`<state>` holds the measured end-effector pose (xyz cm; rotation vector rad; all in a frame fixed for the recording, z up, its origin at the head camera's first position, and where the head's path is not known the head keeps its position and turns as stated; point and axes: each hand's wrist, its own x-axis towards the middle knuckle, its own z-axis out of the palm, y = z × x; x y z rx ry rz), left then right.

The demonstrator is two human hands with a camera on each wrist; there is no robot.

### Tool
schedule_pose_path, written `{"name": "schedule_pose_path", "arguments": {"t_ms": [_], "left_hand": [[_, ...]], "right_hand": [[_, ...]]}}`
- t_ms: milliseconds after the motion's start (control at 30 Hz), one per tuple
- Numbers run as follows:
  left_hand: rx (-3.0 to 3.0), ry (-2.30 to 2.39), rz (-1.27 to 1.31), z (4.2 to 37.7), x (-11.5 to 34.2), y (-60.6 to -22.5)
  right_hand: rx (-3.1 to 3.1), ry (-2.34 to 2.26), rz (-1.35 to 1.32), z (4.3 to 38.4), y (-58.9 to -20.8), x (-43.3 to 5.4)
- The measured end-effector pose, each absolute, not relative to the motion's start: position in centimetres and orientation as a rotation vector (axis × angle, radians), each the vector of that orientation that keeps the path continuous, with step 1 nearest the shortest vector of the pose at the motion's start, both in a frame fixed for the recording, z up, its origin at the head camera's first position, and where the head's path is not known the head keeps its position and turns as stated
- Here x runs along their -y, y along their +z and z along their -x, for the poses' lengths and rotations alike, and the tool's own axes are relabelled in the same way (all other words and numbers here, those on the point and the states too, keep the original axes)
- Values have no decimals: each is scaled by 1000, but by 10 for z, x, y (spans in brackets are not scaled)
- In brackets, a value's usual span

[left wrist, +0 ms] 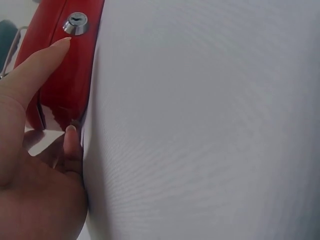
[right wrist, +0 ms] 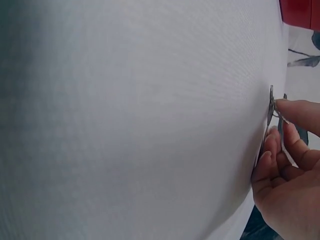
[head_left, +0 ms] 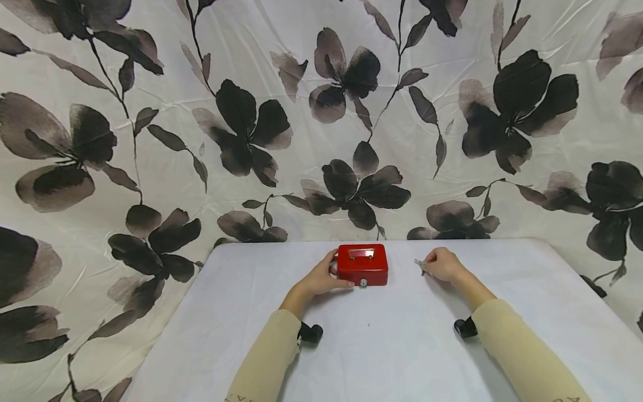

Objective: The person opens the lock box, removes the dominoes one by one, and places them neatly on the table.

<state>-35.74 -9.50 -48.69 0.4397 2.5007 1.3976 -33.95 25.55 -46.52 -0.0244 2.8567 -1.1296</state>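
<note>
- We grip the box (head_left: 363,265) with our left hand (head_left: 320,278), thumb (left wrist: 42,66) beside the lock (left wrist: 76,23).
- We pinch the keys (right wrist: 271,107) in our right hand (head_left: 443,264), right of the box.

Red box (head_left: 376,273): one is seen.
Silver lock (head_left: 363,282): one is counted.
Lid handle (head_left: 361,253): one is counted.
Small keys (head_left: 419,262): more than one piece is shown; the exact number cannot be told.
Left hand (head_left: 321,277) and right hand (head_left: 443,264): two are counted together.
Cream sleeves (head_left: 266,357): two are seen.
Black wrist devices (head_left: 311,334): two are seen.
White table (head_left: 382,357): one is shown.
Printed flowers (head_left: 241,134): more than ten are shown.
</note>
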Motion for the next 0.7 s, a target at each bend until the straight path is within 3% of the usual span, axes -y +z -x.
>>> {"name": "schedule_pose_path", "arguments": {"t_ms": [700], "left_hand": [[-2489,1422,-472,357,96,-486]], "right_hand": [[-2860,-1135,147,337,-464,-250]]}}
